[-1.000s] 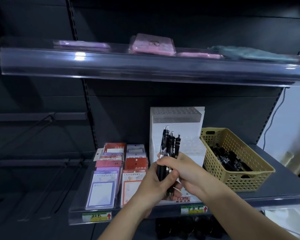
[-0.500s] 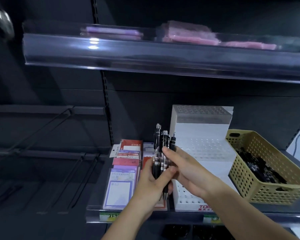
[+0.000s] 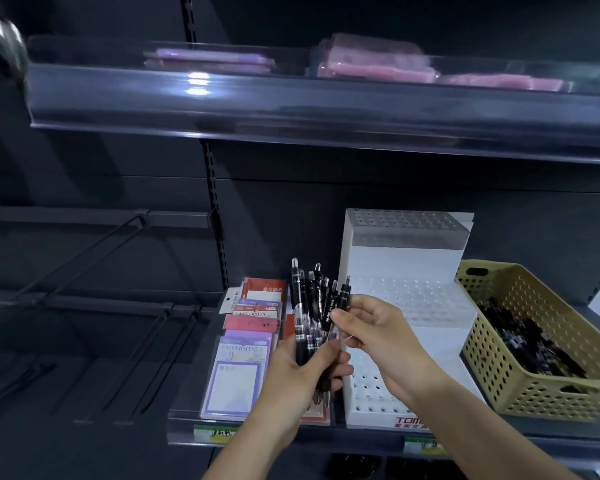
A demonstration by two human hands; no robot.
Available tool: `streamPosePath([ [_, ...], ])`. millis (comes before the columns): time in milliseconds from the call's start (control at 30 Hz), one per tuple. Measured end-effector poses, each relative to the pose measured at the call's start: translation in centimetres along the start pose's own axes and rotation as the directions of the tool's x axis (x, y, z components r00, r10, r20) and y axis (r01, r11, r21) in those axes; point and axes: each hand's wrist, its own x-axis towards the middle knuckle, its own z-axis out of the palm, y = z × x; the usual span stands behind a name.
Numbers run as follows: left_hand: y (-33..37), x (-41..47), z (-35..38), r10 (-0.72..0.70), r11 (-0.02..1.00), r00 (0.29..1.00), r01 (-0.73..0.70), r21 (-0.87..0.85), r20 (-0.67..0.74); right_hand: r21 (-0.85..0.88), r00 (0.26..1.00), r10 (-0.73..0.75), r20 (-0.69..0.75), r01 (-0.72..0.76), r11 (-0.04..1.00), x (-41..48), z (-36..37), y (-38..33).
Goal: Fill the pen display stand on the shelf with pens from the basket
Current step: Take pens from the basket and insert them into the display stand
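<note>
Basket holds loose black pens beside white stand.

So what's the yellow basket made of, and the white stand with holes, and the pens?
The basket looks like moulded plastic, matt tan: even rows of round holes and a cut-out handle. The stand is probably smooth white plastic, with a clear, shiny top step that catches light. The pens seem glossy plastic, black with see-through barrels.

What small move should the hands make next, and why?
Probably the right hand should pull the pen it pinches out of the bunch in the left hand and drop it into a hole of the stand; all visible holes are empty.
</note>
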Motion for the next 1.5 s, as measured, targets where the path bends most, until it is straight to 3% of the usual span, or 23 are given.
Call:
streamPosePath([
  [400,-0.5,0.8,1.7,0.001,0.999,1.000,-0.002,-0.052,-0.023,0.082,0.994,0.099,0.051,-0.103,0.991,0.3,-3.2,-0.5],
  [533,0.2,1.1,1.8,-0.006,0.997,0.996,-0.001,-0.078,-0.089,0.062,0.998,0.062,-0.014,-0.061,0.996,1.3,-3.8,-2.1],
  [633,0.4,1.5,1.0,-0.006,0.998,0.986,-0.004,-0.063,-0.166,0.068,0.986,-0.037,-0.160,0.048,0.997,3.1,-4.6,-4.6],
  [767,0.0,1.8,-0.1,-0.025,0.999,0.976,0.016,-0.044,-0.218,-0.170,0.914,-0.236,-0.331,0.188,0.967,6.1,-5.2,-6.6],
  [967,-0.1,1.7,-0.4,-0.040,0.999,0.974,0.038,-0.013,-0.225,-0.499,0.869,-0.386,-0.309,0.197,0.844,8.3,-3.9,-6.3],
  [1167,0.0,1.8,-1.0,-0.026,0.995,0.971,0.048,0.084,-0.237,-0.557,0.872,-0.375,-0.316,0.149,0.817,8.7,-3.5,-6.4],
  [1500,0.3,1.6,-0.9,-0.031,0.996,0.975,0.049,0.076,-0.218,-0.600,0.905,-0.306,-0.297,0.073,0.797,8.7,-3.6,-4.6],
])
